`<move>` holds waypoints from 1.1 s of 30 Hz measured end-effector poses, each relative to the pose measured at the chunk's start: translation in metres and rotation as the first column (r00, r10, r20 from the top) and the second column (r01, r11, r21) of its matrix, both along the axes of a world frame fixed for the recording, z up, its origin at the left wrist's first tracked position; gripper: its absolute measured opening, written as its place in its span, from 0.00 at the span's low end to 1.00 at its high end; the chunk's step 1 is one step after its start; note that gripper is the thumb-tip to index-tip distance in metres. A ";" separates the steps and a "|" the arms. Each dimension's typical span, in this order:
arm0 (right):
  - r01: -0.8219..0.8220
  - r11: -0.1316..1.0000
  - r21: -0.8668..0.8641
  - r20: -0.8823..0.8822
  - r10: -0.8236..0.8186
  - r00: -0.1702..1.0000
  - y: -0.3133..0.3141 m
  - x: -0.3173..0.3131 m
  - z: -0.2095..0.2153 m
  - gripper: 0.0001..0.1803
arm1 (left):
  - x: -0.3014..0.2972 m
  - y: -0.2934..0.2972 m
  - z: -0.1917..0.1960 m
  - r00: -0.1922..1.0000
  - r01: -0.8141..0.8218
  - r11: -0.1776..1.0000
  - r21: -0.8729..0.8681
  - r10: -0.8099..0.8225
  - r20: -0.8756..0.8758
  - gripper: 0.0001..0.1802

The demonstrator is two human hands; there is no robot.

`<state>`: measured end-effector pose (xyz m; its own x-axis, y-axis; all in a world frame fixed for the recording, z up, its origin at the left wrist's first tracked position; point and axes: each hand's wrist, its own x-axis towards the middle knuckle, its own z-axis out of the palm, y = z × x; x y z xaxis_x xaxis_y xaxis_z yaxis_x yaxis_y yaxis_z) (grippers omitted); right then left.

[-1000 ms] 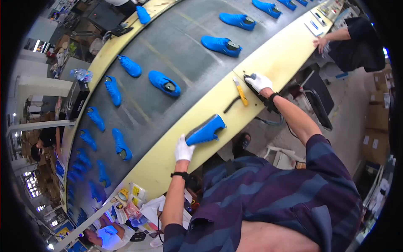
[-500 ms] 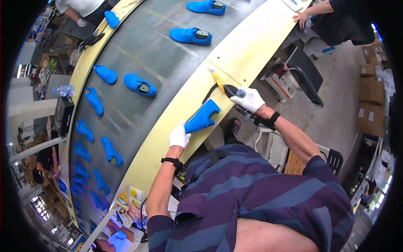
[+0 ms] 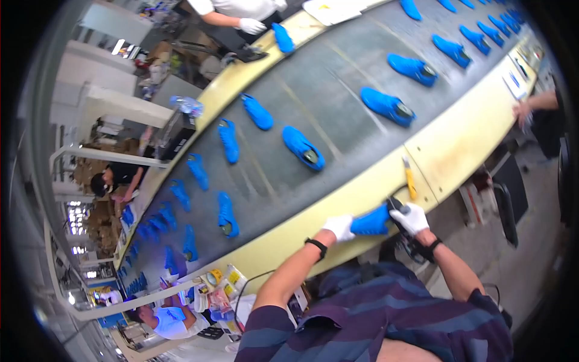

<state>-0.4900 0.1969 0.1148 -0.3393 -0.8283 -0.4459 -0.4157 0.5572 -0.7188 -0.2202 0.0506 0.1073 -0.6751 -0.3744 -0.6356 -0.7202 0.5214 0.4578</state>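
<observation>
In front of me, over the cream table edge point(image 3: 338, 211), my gloved left hand point(image 3: 339, 228) grips a blue shoe point(image 3: 370, 221) by one end. The shoe lies tilted on its side, and part of it is hidden by my fingers. My gloved right hand point(image 3: 412, 218) is closed around a dark tool point(image 3: 395, 204), whose kind I cannot make out. That tool meets the shoe's other end, by its opening. Just beyond my right hand, a yellow-handled cutter knife point(image 3: 410, 181) rests on the table edge.
Beyond the edge runs a dark conveyor belt point(image 3: 338, 108) carrying several blue shoes point(image 3: 303, 148). A co-worker's gloved hand point(image 3: 251, 26) is across the belt, and another person's hand point(image 3: 522, 113) is at the right. Small supplies point(image 3: 226, 286) crowd the near left; a dark chair point(image 3: 509, 199) stands right.
My view has turned, showing more of the belt. My right hand has brought the dark tool against the shoe's open end; earlier the two were apart. My left hand keeps its hold on the shoe.
</observation>
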 end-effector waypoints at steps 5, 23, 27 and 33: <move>-0.003 1.000 -0.021 -0.122 0.000 0.993 0.008 0.011 -0.001 0.29 | 0.015 0.010 0.000 0.997 0.000 1.000 0.032 -0.003 0.080 0.25; 0.026 0.994 -0.109 -0.192 -0.047 0.980 0.005 0.021 -0.006 0.28 | 0.015 -0.002 0.008 0.995 0.028 1.000 -0.005 -0.027 0.099 0.30; 0.035 0.995 -0.097 -0.187 -0.053 0.981 0.012 0.024 -0.007 0.28 | 0.017 0.006 0.013 0.995 0.029 1.000 -0.004 -0.029 0.094 0.30; 0.010 0.999 -0.036 -0.177 -0.016 0.984 0.016 0.034 -0.009 0.28 | 0.026 0.012 0.000 0.998 0.055 0.998 -0.036 -0.054 0.021 0.27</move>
